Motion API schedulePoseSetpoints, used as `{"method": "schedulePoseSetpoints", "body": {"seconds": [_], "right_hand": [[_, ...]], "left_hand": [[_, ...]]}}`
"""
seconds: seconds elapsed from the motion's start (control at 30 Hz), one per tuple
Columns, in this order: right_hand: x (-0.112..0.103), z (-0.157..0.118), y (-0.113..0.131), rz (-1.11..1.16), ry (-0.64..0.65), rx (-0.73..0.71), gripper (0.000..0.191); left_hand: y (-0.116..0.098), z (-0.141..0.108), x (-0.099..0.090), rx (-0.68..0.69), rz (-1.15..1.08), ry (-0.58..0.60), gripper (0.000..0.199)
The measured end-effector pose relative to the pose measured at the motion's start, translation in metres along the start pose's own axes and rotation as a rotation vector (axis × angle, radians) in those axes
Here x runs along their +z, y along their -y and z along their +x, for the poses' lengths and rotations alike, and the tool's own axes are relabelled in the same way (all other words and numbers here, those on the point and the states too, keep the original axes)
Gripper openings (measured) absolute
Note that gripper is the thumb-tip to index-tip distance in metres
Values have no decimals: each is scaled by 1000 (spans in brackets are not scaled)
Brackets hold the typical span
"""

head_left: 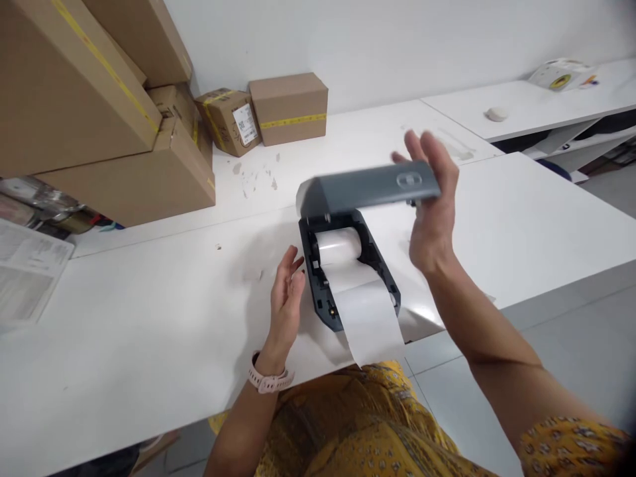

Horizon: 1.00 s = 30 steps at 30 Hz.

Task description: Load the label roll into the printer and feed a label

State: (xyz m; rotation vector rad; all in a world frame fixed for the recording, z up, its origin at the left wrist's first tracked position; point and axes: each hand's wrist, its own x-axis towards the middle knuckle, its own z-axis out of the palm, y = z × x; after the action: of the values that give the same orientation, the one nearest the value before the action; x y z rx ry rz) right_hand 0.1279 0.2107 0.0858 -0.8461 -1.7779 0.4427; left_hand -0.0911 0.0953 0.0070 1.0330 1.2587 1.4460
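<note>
A dark grey label printer [311, 285] sits near the table's front edge with its lid [362, 189] raised. Inside lies a white paper roll [339, 246], and its loose strip [372, 321] runs out over the front. My right hand [434, 199] is at the lid's right end, its thumb side under the lid and some fingers stretched up behind it. Just left of the printer body, my left hand [287, 301] is raised with fingers apart and holds nothing.
Cardboard boxes [293, 109] stand at the back, with larger ones [124, 179] stacked at the left. Printed sheets [32, 265] lie at the far left. A small white round object [497, 114] and a white box [561, 74] are at the back right.
</note>
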Motion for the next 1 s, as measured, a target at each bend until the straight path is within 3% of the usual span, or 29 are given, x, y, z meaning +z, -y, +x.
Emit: {"method": "schedulePoseSetpoints", "body": {"seconds": [0.07,0.17,0.33,0.43,0.5,0.57,0.6,0.63,0.7,0.77,0.8,0.9,1.0], "right_hand": [[6,32,-3,20,-74,-65,75],[17,73,-11,-52,-97,-17,72],[30,112,-48,-44,4,88,79],[32,95,-54,-37,49,93,84],[30,66,-44,-69,-40,85,84],[28,32,-31,-100,-138,95,72],[26,17,-26,-111,-107,109,64],[24,5,-23,-123,-6,121,57],[22,-8,-24,-178,350,99,51],[22,-8,-30,-298,684,16,55],[23,-4,-33,-373,786,-36,58],[32,9,-37,-557,923,-124,66],[42,18,-35,-610,991,-121,75]], "left_hand": [[0,3,-1,-53,10,-23,61],[0,6,-3,-84,36,-29,57],[3,10,-5,-72,106,-33,54],[5,11,-6,-78,116,-38,54],[6,11,-7,-75,111,-41,53],[5,11,-7,-72,121,-44,54],[4,12,-6,-81,136,-46,55],[2,14,-4,-97,163,-47,56],[-6,21,1,-134,276,-34,60],[-16,32,8,-156,485,3,60],[-22,38,12,-158,614,28,59],[-37,54,18,-172,911,94,57],[-41,60,20,-182,973,119,57]]}}
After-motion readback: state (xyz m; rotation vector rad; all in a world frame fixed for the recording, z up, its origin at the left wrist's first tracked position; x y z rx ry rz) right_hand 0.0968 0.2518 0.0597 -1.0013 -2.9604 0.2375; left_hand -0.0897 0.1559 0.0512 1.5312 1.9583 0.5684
